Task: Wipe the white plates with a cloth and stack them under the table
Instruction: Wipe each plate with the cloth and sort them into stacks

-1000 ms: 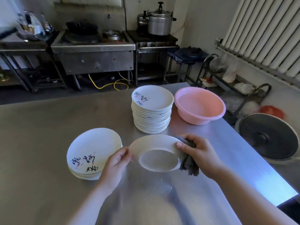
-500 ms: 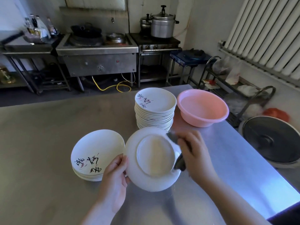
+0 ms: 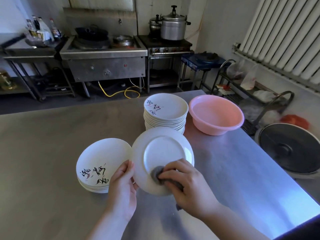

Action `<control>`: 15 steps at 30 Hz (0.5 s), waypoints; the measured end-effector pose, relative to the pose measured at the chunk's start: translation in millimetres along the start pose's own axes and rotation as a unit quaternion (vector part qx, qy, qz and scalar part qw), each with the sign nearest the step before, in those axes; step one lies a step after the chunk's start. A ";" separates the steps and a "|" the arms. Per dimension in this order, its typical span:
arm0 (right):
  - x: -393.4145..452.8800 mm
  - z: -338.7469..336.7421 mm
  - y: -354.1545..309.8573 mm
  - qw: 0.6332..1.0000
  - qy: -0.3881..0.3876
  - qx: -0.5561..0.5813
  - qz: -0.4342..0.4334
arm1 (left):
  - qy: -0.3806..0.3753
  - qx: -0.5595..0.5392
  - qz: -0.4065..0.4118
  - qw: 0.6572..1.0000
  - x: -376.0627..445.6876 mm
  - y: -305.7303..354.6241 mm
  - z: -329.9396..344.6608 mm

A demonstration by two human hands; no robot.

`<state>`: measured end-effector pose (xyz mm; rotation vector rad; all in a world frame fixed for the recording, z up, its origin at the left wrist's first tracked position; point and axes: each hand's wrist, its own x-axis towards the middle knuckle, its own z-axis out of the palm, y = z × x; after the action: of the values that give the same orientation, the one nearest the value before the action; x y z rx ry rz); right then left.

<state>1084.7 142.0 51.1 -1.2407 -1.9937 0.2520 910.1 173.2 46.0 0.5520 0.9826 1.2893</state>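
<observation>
My left hand (image 3: 123, 187) grips the left rim of a white plate (image 3: 162, 153), held tilted with its underside facing me above the steel table (image 3: 43, 144). My right hand (image 3: 188, 184) presses a grey cloth (image 3: 156, 174) against the lower part of that underside, its fingers curled over the cloth. A tall stack of white plates with black brush lettering (image 3: 166, 110) stands just behind. A short stack of the same plates (image 3: 100, 163) lies to the left of my left hand.
A pink plastic basin (image 3: 216, 115) sits at the table's right, behind the tall stack. Beyond the right table edge a large dark round lid (image 3: 290, 149) lies low, near a metal rack (image 3: 242, 87). Stoves and pots line the far wall.
The plate has tipped up from nearly flat, its underside now towards me. My right hand with the cloth has slid from the plate's right rim down onto the lower underside.
</observation>
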 end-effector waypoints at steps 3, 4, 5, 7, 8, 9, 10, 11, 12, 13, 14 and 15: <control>1.2 -9.0 17.3 0.996 0.071 -0.042 0.032 | 0.006 0.013 0.014 1.000 2.4 4.4 -4.2; 5.8 -10.8 21.5 0.992 0.098 -0.060 0.053 | 0.001 0.022 0.011 1.000 1.2 3.4 -4.0; 12.5 -11.9 23.7 0.987 0.124 -0.076 0.075 | -0.007 0.031 0.006 0.999 -0.9 1.5 -2.5; 25.1 -11.9 25.0 0.978 0.150 -0.097 0.107 | -0.024 0.043 -0.004 0.999 -4.6 -2.6 0.7; 29.0 -11.6 24.0 0.977 0.149 -0.104 0.113 | -0.028 0.047 -0.003 0.999 -5.5 -3.6 2.0; 30.8 -12.0 23.8 0.978 0.142 -0.101 0.116 | -0.027 0.049 0.004 0.998 -5.2 -3.8 2.2; 30.8 -14.1 22.4 0.980 0.132 -0.080 0.124 | -0.023 0.055 0.015 0.998 -4.5 -2.7 2.0; 30.7 -18.5 21.2 0.980 0.129 -0.037 0.149 | -0.021 0.064 0.030 0.997 -3.7 -0.7 1.2; 32.4 -24.7 18.6 0.973 0.133 0.024 0.187 | -0.023 0.077 0.045 0.996 -3.1 1.6 0.4; 35.0 -30.6 17.5 0.961 0.149 0.077 0.222 | -0.028 0.088 0.059 0.994 -3.2 3.8 0.1; 38.9 -34.6 17.3 0.949 0.174 0.106 0.240 | -0.032 0.096 0.072 0.992 -3.9 5.1 -0.2; 43.5 -36.3 17.9 0.948 0.195 0.094 0.235 | -0.040 0.104 0.085 0.990 -5.5 5.7 0.2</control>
<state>1111.6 179.6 88.5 -1.4942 -1.2925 0.3845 907.3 169.3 52.4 0.8562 1.0267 1.3116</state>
